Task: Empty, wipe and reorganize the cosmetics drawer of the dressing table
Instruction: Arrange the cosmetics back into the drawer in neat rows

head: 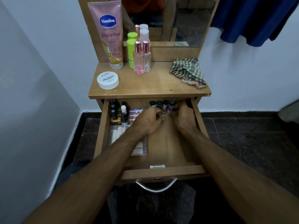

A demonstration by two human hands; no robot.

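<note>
Both forearms are reaching forward and converging, wrists angled inward toward each other. The left hand point(148, 121) is lying knuckles up with its fingers curling under, fingertips hidden from the camera. The right hand point(183, 114) is sitting just beside it, fingers bending forward and down, its grip too blurred to judge.

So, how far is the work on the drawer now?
Late stage, it seems. The checked cloth lies aside on the tabletop, and nail polish bottles already stand in rows inside the drawer. Both hands, left hand and right hand, are arranging small bottles at the back. The tube, perfumes and white jar remain on top.
</note>
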